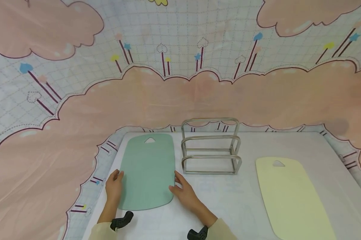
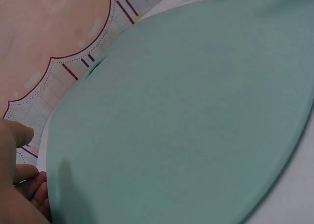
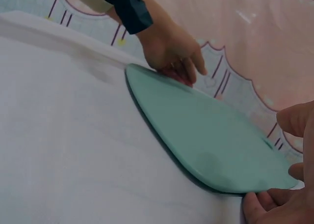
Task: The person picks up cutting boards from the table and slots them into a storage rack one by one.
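Two hands, left hand (image 1: 113, 188) and right hand (image 1: 187, 196), fingers loosely wide, touch one green board (image 1: 147, 173); one yellow board (image 1: 291, 196), one metal rack (image 1: 211, 156) beside.

Head cam: high, 6 o'clock side of white-covered table (image 1: 249, 200), faces 12, downward, widest. Left-wrist cam: very close over flat mint-green round-cornered board (image 1: 148, 171), right hand (image 1: 184, 193) at 1. Right-wrist cam: farther back, oblique, left hand (image 3: 171, 47) near 12. All share board.
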`<act>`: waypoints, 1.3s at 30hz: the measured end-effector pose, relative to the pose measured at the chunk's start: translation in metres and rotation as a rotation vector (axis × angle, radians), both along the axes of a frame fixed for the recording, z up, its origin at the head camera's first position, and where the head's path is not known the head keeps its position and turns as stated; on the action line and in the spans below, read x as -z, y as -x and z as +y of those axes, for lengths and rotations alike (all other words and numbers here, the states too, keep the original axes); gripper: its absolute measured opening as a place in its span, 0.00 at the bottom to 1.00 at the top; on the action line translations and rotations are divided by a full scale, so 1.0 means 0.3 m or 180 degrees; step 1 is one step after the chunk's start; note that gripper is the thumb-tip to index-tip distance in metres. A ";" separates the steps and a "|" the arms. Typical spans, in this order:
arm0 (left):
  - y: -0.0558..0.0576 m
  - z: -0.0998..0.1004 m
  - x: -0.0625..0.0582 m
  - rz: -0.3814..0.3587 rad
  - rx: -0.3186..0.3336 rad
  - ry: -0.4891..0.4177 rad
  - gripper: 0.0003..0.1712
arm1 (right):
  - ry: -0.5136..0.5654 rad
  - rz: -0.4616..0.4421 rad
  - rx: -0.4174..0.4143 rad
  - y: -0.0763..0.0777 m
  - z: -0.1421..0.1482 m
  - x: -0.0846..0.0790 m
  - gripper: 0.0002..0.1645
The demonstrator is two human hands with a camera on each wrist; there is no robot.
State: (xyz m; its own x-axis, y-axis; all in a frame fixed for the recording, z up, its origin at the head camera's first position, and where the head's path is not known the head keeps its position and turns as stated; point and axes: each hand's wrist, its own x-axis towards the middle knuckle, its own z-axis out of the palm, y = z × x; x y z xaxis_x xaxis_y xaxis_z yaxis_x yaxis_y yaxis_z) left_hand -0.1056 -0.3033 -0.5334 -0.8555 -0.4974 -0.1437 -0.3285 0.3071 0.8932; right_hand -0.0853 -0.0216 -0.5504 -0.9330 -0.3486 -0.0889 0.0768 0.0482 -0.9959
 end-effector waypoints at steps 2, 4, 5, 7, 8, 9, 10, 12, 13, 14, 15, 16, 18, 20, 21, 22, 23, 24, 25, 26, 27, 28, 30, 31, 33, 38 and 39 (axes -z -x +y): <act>0.009 -0.004 -0.003 0.0000 0.0012 -0.0105 0.33 | -0.0012 -0.0060 -0.0006 0.005 -0.006 -0.014 0.40; 0.018 -0.006 -0.008 0.0023 0.0040 -0.0222 0.34 | -0.0067 -0.0096 0.0021 0.011 -0.011 -0.026 0.40; 0.021 -0.006 -0.011 0.0035 0.0046 -0.0267 0.35 | -0.0103 -0.0106 0.0039 0.014 -0.013 -0.030 0.40; 0.028 -0.005 -0.017 0.0055 0.0039 -0.0310 0.35 | -0.0120 -0.0151 0.0077 0.023 -0.017 -0.035 0.40; 0.031 -0.005 -0.018 0.0053 0.0016 -0.0299 0.35 | -0.0087 -0.0189 0.0088 0.028 -0.019 -0.037 0.40; 0.033 -0.004 -0.019 0.0048 -0.0010 -0.0269 0.34 | -0.0006 -0.0254 0.0090 0.034 -0.020 -0.038 0.40; 0.036 -0.002 -0.020 0.0051 -0.0046 -0.0231 0.34 | 0.0118 -0.0324 0.0079 0.041 -0.021 -0.039 0.40; 0.042 0.003 -0.018 0.0064 -0.0094 -0.0111 0.33 | 0.0427 -0.0518 0.0064 0.054 -0.019 -0.039 0.41; 0.046 0.007 -0.015 0.0079 -0.0109 -0.0076 0.32 | 0.0582 -0.0611 0.0057 0.060 -0.017 -0.040 0.41; 0.050 0.009 -0.010 0.0101 -0.0113 -0.0073 0.32 | 0.0743 -0.0709 0.0054 0.065 -0.013 -0.041 0.41; 0.054 0.012 -0.004 0.0132 -0.0111 -0.0096 0.32 | 0.0877 -0.0798 0.0056 0.069 -0.009 -0.042 0.41; 0.058 0.013 0.002 0.0166 -0.0113 -0.0124 0.31 | 0.0969 -0.0869 0.0054 0.072 -0.005 -0.043 0.42; 0.065 0.013 0.014 0.0189 -0.0127 -0.0201 0.31 | 0.1106 -0.0993 0.0065 0.076 0.003 -0.046 0.42; 0.071 0.007 0.022 0.0198 -0.0177 -0.0302 0.31 | 0.1213 -0.1082 0.0067 0.077 0.009 -0.049 0.43; 0.073 0.004 0.022 0.0193 -0.0196 -0.0350 0.31 | 0.1255 -0.1113 0.0071 0.076 0.011 -0.049 0.44; 0.076 0.001 0.023 0.0184 -0.0209 -0.0392 0.31 | 0.1295 -0.1136 0.0072 0.076 0.014 -0.050 0.44; 0.078 0.001 0.023 0.0165 -0.0218 -0.0436 0.31 | 0.1348 -0.1158 0.0085 0.075 0.015 -0.050 0.45; 0.080 0.000 0.021 0.0160 -0.0221 -0.0481 0.32 | 0.1405 -0.1175 0.0093 0.074 0.017 -0.050 0.45; 0.081 0.001 0.019 0.0162 -0.0220 -0.0526 0.32 | 0.1436 -0.1182 0.0088 0.074 0.019 -0.049 0.45; 0.082 0.002 0.017 0.0158 -0.0216 -0.0573 0.32 | 0.1469 -0.1187 0.0083 0.074 0.021 -0.047 0.45; 0.083 0.003 0.016 0.0167 -0.0221 -0.0611 0.32 | 0.1488 -0.1191 0.0079 0.074 0.022 -0.046 0.45; 0.084 0.004 0.015 0.0174 -0.0233 -0.0632 0.32 | 0.1505 -0.1190 0.0069 0.074 0.023 -0.047 0.45; 0.083 0.005 0.013 0.0204 -0.0270 -0.0682 0.31 | 0.1528 -0.1179 0.0048 0.075 0.024 -0.049 0.46; 0.082 0.006 0.012 0.0224 -0.0289 -0.0710 0.31 | 0.1520 -0.1159 0.0035 0.075 0.025 -0.051 0.45; 0.079 0.005 0.012 0.0261 -0.0348 -0.0739 0.31 | 0.1524 -0.1116 0.0023 0.073 0.026 -0.059 0.45; 0.065 0.002 0.012 0.0348 -0.0458 -0.0771 0.31 | 0.1550 -0.1028 -0.0024 0.071 0.027 -0.087 0.46; 0.063 0.001 0.011 0.0367 -0.0470 -0.0769 0.31 | 0.1551 -0.1023 -0.0035 0.071 0.027 -0.093 0.46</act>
State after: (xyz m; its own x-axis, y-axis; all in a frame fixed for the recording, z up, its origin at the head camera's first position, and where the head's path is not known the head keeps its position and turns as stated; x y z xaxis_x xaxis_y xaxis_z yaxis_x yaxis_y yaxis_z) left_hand -0.1243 -0.3029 -0.5367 -0.7940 -0.5809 -0.1793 -0.2461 0.0375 0.9685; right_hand -0.1066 -0.0134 -0.5225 -0.8819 -0.4298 -0.1938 0.3809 -0.4073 -0.8301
